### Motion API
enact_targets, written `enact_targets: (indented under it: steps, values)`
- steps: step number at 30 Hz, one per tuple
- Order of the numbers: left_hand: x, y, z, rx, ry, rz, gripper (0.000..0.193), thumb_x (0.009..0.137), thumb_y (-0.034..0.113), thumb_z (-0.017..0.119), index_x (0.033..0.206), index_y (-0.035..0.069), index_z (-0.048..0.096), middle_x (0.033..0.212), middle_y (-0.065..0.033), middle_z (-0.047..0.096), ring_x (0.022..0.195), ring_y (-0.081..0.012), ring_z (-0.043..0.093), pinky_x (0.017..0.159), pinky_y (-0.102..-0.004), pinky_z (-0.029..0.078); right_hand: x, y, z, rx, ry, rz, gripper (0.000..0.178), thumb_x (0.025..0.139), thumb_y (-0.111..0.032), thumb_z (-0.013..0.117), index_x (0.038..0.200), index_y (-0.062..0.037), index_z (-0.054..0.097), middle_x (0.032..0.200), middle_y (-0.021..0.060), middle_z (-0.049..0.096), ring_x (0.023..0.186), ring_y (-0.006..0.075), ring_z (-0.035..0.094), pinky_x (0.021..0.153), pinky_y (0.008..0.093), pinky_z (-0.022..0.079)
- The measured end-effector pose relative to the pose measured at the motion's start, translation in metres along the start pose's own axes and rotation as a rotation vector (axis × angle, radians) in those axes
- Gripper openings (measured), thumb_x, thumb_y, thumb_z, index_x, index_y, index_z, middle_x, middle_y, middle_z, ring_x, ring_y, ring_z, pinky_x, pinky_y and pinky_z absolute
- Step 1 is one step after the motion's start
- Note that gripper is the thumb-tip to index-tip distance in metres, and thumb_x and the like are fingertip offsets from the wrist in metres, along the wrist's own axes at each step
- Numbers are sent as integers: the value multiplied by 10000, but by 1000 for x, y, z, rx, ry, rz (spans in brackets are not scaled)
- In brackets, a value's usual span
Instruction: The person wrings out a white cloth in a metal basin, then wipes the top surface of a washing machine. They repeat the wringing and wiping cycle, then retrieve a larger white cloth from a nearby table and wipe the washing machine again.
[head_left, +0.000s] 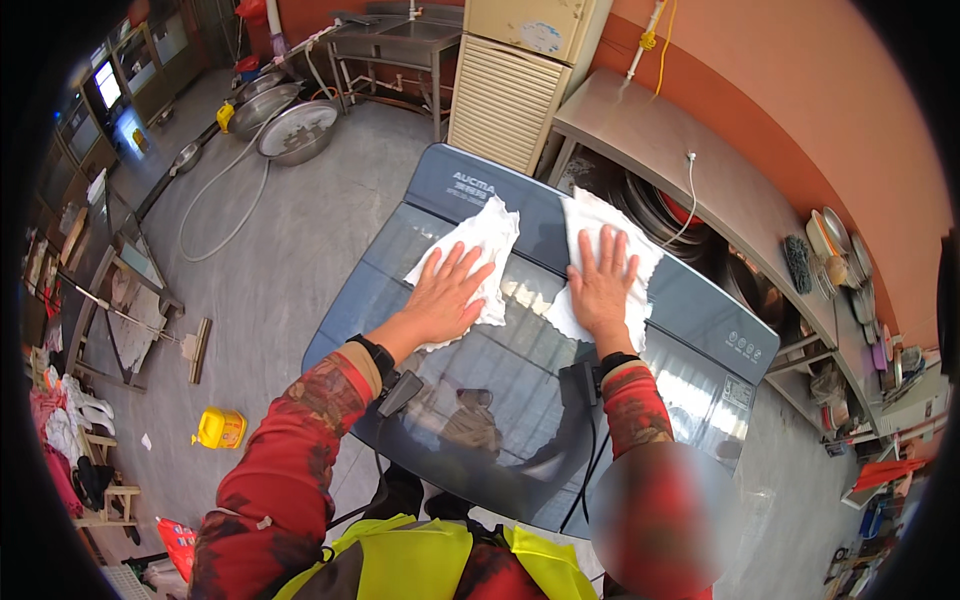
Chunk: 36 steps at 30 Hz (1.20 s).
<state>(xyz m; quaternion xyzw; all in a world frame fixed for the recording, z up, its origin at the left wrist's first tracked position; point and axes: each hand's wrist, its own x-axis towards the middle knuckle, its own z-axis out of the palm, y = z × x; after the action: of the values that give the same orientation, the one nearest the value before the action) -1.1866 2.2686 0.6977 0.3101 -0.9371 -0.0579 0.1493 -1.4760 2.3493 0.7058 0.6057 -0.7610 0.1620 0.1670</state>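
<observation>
In front of me stands a large dark grey-blue appliance with a glossy lid [520, 400], which looks like a washing machine or a chest freezer. My left hand [442, 295] lies flat with fingers spread on a white cloth [497, 240], pressing it against the lid left of the middle. On the right, my right hand [603, 285] rests in the same way on a second white cloth [590, 212], partly over the rear control strip. Both cloths are crumpled at their edges. Dark bands with small black devices sit at both wrists.
A steel table [660, 125] runs along the right wall, with round pans beneath it. Behind the appliance stands a beige louvred cabinet [508, 100]. Metal basins [300, 130] and a hose lie at the back left. A yellow jug [221, 428] stands on the floor at left.
</observation>
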Motion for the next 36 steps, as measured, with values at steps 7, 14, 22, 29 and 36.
enact_targets:
  steps: [7,14,22,29,36]
  values:
    - [-101,-37,-38,21,-34,-34,633,949,306,584,1524,114,398,1611,-183,284,1519,-397,186,1215,-582,102,25,-25,18,-60,103,148,639,996,-386,524,1583,-227,328,1680,153,145,1557,381,40,1199,618,6]
    - [-180,-17,-62,-106,-149,18,682,890,311,640,1511,120,432,1602,-191,300,1515,-411,183,1206,-607,99,97,-158,61,92,38,-92,620,1006,-389,509,1582,-246,331,1682,157,136,1560,383,25,1203,624,-22]
    - [-175,-23,-67,-193,-135,34,669,880,318,639,1492,112,461,1603,-192,313,1514,-416,193,1204,-619,97,142,-268,88,141,-132,-273,536,995,-412,479,1502,-239,479,1672,93,223,1568,321,32,1231,581,-17]
    - [-174,-28,-60,-120,-139,83,695,876,328,649,1492,83,443,1599,-223,298,1521,-447,148,1202,-641,59,128,-181,59,18,31,-258,567,979,-416,529,1526,-310,422,1644,74,291,1550,306,152,1230,572,45]
    - [-141,-48,-57,-47,-163,59,746,857,273,675,1512,56,393,1618,-234,245,1531,-444,102,1214,-623,47,44,-38,22,-90,155,139,619,965,-403,564,1545,-269,390,1641,107,270,1547,345,133,1216,598,45]
